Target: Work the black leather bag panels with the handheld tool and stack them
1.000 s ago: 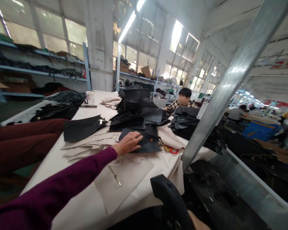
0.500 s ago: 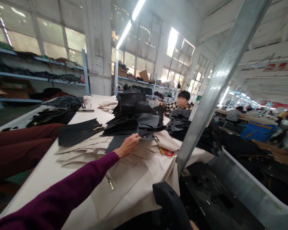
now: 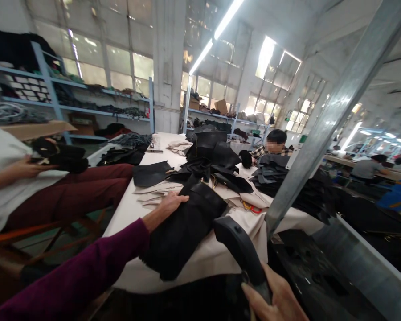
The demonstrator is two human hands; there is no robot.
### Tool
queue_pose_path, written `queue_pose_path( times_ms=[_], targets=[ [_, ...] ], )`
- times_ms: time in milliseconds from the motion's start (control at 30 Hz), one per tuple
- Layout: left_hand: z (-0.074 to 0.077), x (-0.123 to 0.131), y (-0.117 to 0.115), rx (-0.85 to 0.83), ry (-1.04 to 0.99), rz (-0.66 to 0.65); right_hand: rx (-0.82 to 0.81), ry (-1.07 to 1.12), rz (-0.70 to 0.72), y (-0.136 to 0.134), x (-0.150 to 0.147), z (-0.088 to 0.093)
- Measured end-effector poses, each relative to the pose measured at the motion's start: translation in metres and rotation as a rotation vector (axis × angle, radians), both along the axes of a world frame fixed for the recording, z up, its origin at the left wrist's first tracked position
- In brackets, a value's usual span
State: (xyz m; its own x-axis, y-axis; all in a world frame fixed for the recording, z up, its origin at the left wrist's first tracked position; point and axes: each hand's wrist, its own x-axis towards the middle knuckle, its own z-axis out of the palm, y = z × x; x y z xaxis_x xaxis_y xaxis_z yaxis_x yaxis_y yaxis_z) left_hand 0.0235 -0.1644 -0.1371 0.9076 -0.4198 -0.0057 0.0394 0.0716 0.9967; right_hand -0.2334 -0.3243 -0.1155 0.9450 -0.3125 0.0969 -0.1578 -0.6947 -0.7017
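Observation:
My left hand (image 3: 169, 206), in a purple sleeve, is closed on the upper left edge of a black leather-like piece (image 3: 195, 214). That piece hangs toward me over the pale table cover, and a zip (image 3: 214, 191) shows along its far edge. At the lower right my right hand (image 3: 280, 292) curls around the lower end of a black curved, handle-like object (image 3: 237, 232), whose kind I cannot tell. Beyond the left hand rises a pile of black pieces (image 3: 210, 147). Another black piece (image 3: 152, 174) lies on pale cut sheets (image 3: 153, 194) to its left.
Scissors with red and yellow handles (image 3: 254, 208) lie right of the held piece. A slanted metal post (image 3: 321, 129) stands at the table's right, beside a grey bin (image 3: 364, 258). A seated co-worker's maroon legs (image 3: 96, 187) border the left side; another person (image 3: 276, 142) sits behind the pile.
The view has swung left. My left hand has drawn a black piece from the pile toward me. My right hand and more of the black curved object have come into view.

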Motion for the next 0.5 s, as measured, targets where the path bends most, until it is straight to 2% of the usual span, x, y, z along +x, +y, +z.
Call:
queue_pose_path(
  times_ms=[100,200,333,500],
  targets=[
    [-0.021,-0.024,0.010,-0.066,0.118,-0.103,0.109,0.044,0.094,0.016,0.007,0.007],
    [-0.037,-0.045,0.014,-0.210,0.143,-0.160,0.174,0.048,0.162,0.030,0.013,0.007],
    [-0.047,-0.072,0.015,-0.318,0.088,-0.216,0.161,0.016,0.199,0.045,0.023,0.006],
    [-0.054,-0.097,0.014,-0.314,0.084,-0.243,0.126,-0.040,0.153,0.050,0.042,0.009]
  ],
)
